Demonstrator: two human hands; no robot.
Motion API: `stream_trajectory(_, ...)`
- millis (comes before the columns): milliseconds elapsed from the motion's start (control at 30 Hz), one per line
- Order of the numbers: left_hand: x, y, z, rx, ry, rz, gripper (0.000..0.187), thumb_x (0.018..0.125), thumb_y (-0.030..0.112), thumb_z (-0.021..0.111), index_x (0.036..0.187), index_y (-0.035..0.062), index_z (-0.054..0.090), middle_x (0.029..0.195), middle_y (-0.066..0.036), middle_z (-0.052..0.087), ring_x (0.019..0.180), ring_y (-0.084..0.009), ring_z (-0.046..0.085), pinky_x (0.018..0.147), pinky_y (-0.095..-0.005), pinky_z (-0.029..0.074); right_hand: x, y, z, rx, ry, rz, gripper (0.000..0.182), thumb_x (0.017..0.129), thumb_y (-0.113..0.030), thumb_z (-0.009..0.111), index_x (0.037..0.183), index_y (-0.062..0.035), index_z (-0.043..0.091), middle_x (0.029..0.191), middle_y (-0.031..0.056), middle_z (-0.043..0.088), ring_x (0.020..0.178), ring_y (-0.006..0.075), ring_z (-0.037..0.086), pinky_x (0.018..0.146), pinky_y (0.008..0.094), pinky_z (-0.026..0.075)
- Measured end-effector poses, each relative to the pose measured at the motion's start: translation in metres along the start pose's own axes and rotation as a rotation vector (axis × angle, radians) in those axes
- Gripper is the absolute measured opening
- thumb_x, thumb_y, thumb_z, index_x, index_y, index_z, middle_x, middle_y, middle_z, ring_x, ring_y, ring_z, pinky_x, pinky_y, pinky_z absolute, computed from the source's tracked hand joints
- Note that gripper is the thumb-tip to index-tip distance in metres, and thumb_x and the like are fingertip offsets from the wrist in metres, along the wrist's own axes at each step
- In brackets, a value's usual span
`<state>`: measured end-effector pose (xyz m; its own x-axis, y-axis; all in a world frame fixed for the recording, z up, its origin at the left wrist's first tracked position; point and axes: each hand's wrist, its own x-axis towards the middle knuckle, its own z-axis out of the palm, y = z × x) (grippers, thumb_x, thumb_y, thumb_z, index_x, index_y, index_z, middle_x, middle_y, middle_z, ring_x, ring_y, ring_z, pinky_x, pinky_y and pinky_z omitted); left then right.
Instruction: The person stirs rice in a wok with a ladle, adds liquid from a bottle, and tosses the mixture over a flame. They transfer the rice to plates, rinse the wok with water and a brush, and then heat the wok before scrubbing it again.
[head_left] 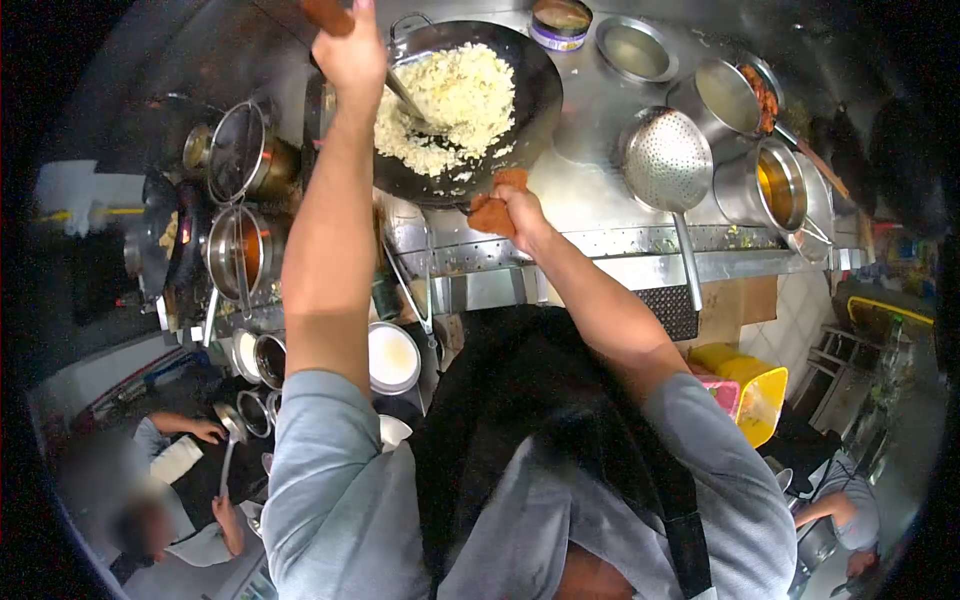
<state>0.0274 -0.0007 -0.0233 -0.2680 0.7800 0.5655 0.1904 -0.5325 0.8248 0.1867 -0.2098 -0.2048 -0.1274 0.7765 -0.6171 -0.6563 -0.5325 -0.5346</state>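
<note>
A large black wok [540, 100] holds a heap of pale yellow-white fried rice [460, 85]. My left hand [350, 58] is closed around a metal wok utensil with a wooden handle [327, 14]. Its metal shaft [405, 95] slants down into the rice, which hides the tool's head. At the wok's near rim, my right hand [522, 212] grips an orange-brown cloth [492, 214] folded over the wok handle, which is mostly covered.
A perforated strainer [668, 160] rests on the steel counter [590, 160] at right, near several metal pots, one with orange liquid [770, 185]. A tin [560, 22] and a bowl [637, 50] stand behind. More pots [240, 250] line the left. Co-workers [190, 490] stand at both lower sides.
</note>
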Motion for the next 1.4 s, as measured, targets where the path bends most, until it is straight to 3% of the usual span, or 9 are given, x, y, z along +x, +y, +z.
stream_trajectory(133,-0.01,0.137,-0.004,-0.621,-0.106,-0.233,0.024,0.092,0.019,0.066,0.077,0.0093,0.05,0.054,0.0,0.045,0.044,-0.0136,0.047,0.042,-0.0286,0.04,0.007,0.001,-0.003,-0.021,0.04,-0.014,0.026,0.087,-0.01,0.051,0.108,0.0048,0.051,0.097,0.0194,0.064,0.085,0.0322,0.067,0.075,0.0451,0.059)
stream_trajectory(233,-0.02,-0.004,0.017,0.391,0.211,-0.098,0.028,0.09,0.025,0.067,0.079,0.002,0.056,0.073,-0.004,0.058,0.072,-0.0192,0.057,0.066,-0.0315,0.046,0.001,-0.001,0.0,-0.005,0.005,0.02,0.028,0.086,-0.009,0.052,0.11,0.005,0.05,0.097,0.0194,0.064,0.086,0.0326,0.067,0.074,0.045,0.059)
stream_trajectory(467,0.005,0.092,0.018,-0.422,0.178,-0.139,0.028,0.09,0.023,0.069,0.07,0.0096,0.054,0.056,0.005,0.046,0.045,-0.0081,0.04,0.043,-0.0277,0.035,0.002,-0.001,0.008,-0.018,0.078,-0.036,0.026,0.087,-0.011,0.051,0.106,0.0057,0.054,0.095,0.0194,0.065,0.084,0.0315,0.067,0.074,0.044,0.058)
stream_trajectory(567,0.016,-0.063,0.03,-0.196,0.307,-0.125,0.027,0.089,0.023,0.069,0.071,0.0084,0.056,0.064,0.001,0.053,0.052,-0.011,0.047,0.048,-0.0295,0.041,0.005,0.0,0.003,-0.01,0.04,-0.049,0.026,0.086,-0.01,0.051,0.106,0.0066,0.055,0.095,0.0199,0.065,0.084,0.0319,0.067,0.074,0.0438,0.058)
stream_trajectory(733,0.043,0.071,0.028,-0.214,0.132,-0.29,0.027,0.089,0.026,0.068,0.079,0.0034,0.06,0.058,-0.001,0.053,0.05,-0.0141,0.05,0.046,-0.033,0.041,0.008,0.002,0.004,0.041,0.021,-0.075,0.027,0.086,-0.008,0.051,0.108,0.0074,0.051,0.094,0.0205,0.064,0.083,0.0334,0.066,0.072,0.045,0.058)
stream_trajectory(900,0.024,-0.037,0.029,0.431,0.224,0.106,0.03,0.087,0.029,0.069,0.084,0.0002,0.064,0.077,-0.013,0.064,0.061,-0.0216,0.06,0.058,-0.0361,0.051,0.008,-0.005,0.008,0.047,0.014,-0.086,0.026,0.088,-0.01,0.051,0.108,0.0068,0.05,0.096,0.0211,0.064,0.084,0.0334,0.066,0.075,0.0481,0.057)
stream_trajectory(1067,0.032,0.078,0.022,-0.424,0.269,-0.14,0.034,0.094,0.019,0.062,0.065,0.0133,0.046,0.052,0.004,0.044,0.037,-0.0076,0.038,0.034,-0.0276,0.028,0.0,-0.001,0.007,-0.004,0.066,-0.068,0.025,0.088,-0.01,0.051,0.108,0.0065,0.049,0.098,0.0223,0.064,0.087,0.0338,0.066,0.077,0.0473,0.057)
stream_trajectory(1167,0.02,-0.051,0.023,-0.275,0.315,-0.094,0.028,0.092,0.019,0.064,0.07,0.0104,0.05,0.052,0.004,0.044,0.038,-0.0101,0.04,0.036,-0.0287,0.032,-0.004,-0.003,0.006,-0.017,0.003,-0.04,0.027,0.089,-0.01,0.051,0.109,0.0069,0.05,0.101,0.0231,0.064,0.089,0.034,0.066,0.08,0.046,0.057)
stream_trajectory(1400,0.019,0.084,-0.018,-0.241,0.3,-0.169,0.035,0.096,0.027,0.059,0.068,0.0117,0.045,0.049,0.003,0.04,0.036,-0.0126,0.039,0.034,-0.0303,0.031,-0.006,-0.005,0.01,-0.021,0.066,-0.023,0.029,0.09,-0.01,0.05,0.112,0.0075,0.05,0.102,0.0231,0.064,0.091,0.0339,0.066,0.08,0.0442,0.058)
